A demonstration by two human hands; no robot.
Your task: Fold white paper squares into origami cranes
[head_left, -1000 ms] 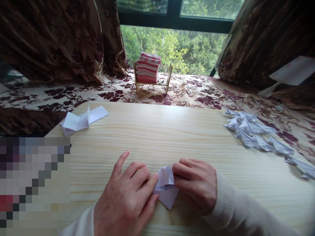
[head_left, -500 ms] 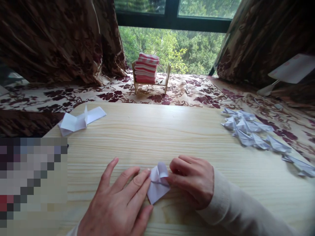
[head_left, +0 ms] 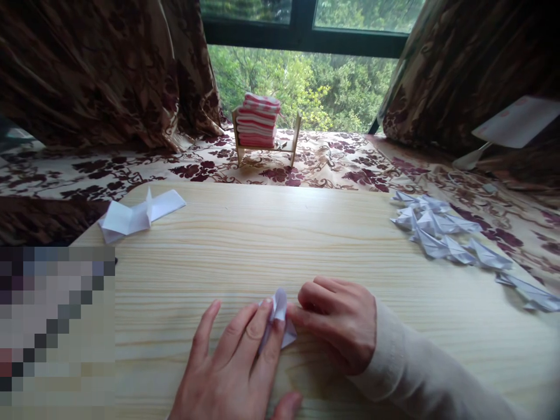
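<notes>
A small piece of white folded paper (head_left: 280, 303) lies on the wooden table in front of me, with a flap curling up at its far end. My left hand (head_left: 238, 356) is open, its fingers spread; the index and middle fingertips press on the paper and cover much of it. At the paper's right edge, my right hand (head_left: 339, 321) is closed, with thumb and index finger pinching the flap's side. The exact contact of those fingertips is partly hidden.
Several folded white paper pieces (head_left: 450, 230) lie along the table's right side. More creased paper (head_left: 131, 216) rests at the far left. Beyond the table (head_left: 245, 233), a small wooden rack holds folded pink-and-white cloths (head_left: 258, 121). A white lamp (head_left: 516, 122) stands right.
My left hand has moved right and its index finger now lies across the folded paper, covering more of it. My right hand stays at the paper's right edge. The view has shifted slightly.
</notes>
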